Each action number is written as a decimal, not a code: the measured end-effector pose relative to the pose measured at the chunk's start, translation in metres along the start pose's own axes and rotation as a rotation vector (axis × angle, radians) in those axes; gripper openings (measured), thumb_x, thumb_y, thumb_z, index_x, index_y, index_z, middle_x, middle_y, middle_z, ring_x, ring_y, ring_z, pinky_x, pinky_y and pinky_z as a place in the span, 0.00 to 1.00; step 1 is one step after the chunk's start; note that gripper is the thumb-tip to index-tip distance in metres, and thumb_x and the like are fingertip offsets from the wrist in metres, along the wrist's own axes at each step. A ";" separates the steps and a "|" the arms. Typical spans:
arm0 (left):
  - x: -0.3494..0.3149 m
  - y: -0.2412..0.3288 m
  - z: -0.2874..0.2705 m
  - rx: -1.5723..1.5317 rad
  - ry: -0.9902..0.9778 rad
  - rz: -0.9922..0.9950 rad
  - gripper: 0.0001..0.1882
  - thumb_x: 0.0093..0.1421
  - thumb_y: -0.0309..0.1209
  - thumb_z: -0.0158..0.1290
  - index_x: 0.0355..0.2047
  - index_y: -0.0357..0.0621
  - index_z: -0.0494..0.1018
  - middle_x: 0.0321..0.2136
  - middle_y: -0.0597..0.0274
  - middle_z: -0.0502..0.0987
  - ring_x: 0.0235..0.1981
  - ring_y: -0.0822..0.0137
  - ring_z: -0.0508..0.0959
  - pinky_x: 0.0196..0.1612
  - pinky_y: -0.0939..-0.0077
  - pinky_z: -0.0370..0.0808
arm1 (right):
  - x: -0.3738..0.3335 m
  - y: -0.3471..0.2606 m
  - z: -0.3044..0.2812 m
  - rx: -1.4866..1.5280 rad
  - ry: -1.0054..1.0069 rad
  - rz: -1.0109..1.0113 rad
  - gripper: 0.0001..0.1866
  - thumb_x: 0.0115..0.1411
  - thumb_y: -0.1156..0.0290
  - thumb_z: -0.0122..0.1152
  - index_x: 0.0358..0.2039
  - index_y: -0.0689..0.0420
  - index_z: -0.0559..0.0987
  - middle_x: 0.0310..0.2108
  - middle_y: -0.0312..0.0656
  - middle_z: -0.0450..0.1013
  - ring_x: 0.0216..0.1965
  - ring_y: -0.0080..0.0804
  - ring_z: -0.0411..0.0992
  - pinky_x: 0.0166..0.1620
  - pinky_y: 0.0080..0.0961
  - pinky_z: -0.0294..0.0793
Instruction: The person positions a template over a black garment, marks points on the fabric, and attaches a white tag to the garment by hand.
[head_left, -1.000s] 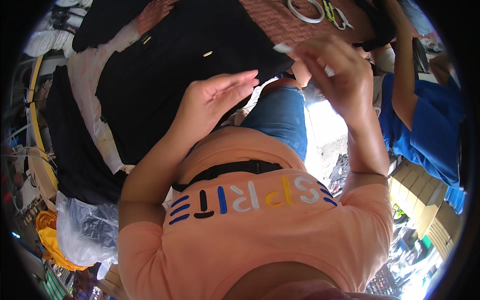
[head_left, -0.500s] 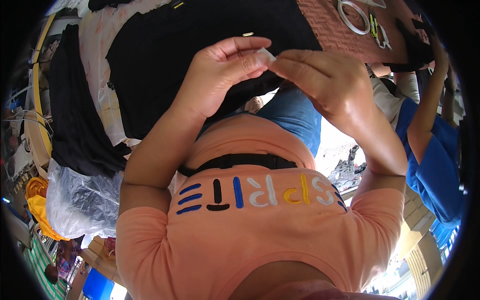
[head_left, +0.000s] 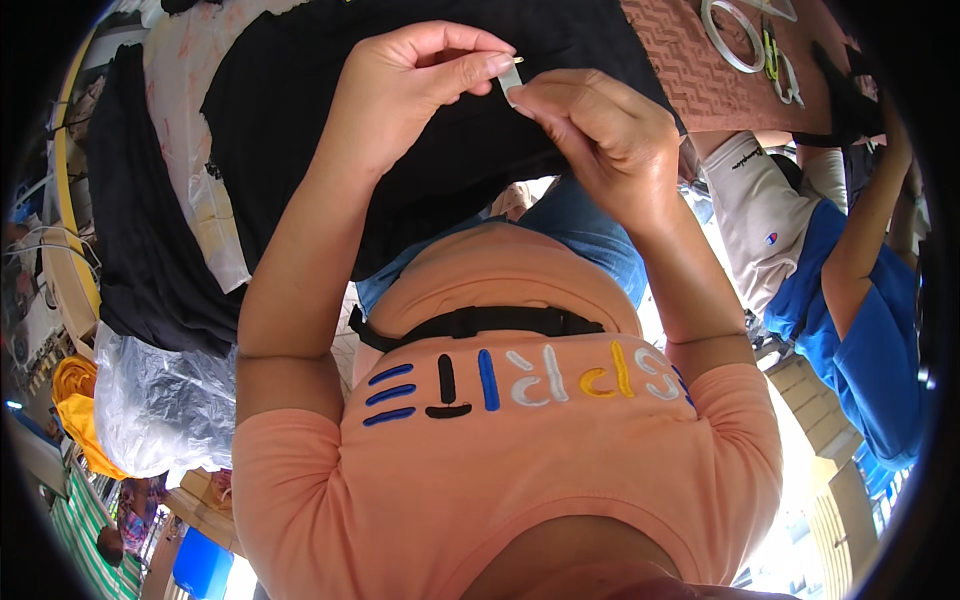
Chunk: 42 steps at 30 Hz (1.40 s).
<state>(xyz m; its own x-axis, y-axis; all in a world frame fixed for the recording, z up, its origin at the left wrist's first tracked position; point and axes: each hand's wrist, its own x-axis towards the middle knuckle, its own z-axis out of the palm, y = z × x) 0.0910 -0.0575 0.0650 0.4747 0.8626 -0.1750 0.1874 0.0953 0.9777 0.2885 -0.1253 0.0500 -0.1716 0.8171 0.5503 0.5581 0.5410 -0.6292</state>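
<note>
A small white strip (head_left: 509, 79) is stretched between my two hands, above a black cloth (head_left: 300, 120) spread over the table. My left hand (head_left: 415, 80) pinches its upper end between thumb and fingers. At the lower end, the thumb and fingertips of my right hand (head_left: 605, 120) are pressed together on it. A small gold-coloured piece (head_left: 518, 60) shows just beyond the left fingertips; whether it lies on the cloth or touches the strip I cannot tell.
On the brown patterned surface at the far right are a clear ring-shaped roll (head_left: 735, 38) and yellow-green snips (head_left: 770, 50). Black fabric (head_left: 140, 210) hangs at the left above a clear plastic bag (head_left: 165, 405). A person in a blue shirt (head_left: 880, 350) is at the right.
Both hands have moved farther out over the cloth, and my right hand has also shifted left. More of the white strip now shows between the fingertips.
</note>
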 end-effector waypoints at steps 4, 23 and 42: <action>0.011 -0.007 -0.003 0.021 0.008 -0.031 0.12 0.59 0.29 0.62 0.43 0.42 0.81 0.38 0.60 0.83 0.39 0.71 0.81 0.46 0.77 0.75 | 0.002 0.005 -0.001 -0.083 -0.007 0.025 0.10 0.53 0.79 0.67 0.36 0.53 0.85 0.31 0.38 0.78 0.31 0.35 0.78 0.32 0.26 0.77; 0.036 -0.018 0.005 0.566 0.168 0.367 0.05 0.53 0.27 0.63 0.30 0.41 0.83 0.31 0.55 0.81 0.35 0.55 0.80 0.41 0.66 0.75 | 0.006 0.025 0.016 -0.177 -0.056 0.091 0.08 0.49 0.77 0.73 0.32 0.54 0.86 0.28 0.37 0.74 0.28 0.29 0.75 0.30 0.22 0.73; 0.039 -0.020 0.009 0.563 0.176 0.317 0.04 0.53 0.26 0.62 0.29 0.40 0.83 0.30 0.54 0.81 0.34 0.54 0.81 0.40 0.66 0.76 | 0.003 0.029 0.017 -0.167 -0.089 0.143 0.07 0.52 0.74 0.72 0.33 0.54 0.85 0.29 0.36 0.75 0.26 0.28 0.74 0.29 0.21 0.73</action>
<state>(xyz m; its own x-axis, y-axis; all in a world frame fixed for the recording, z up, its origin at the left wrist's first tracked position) 0.1133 -0.0306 0.0373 0.4422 0.8789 0.1789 0.5045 -0.4086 0.7606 0.2899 -0.1042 0.0238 -0.1479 0.9016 0.4066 0.7073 0.3838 -0.5937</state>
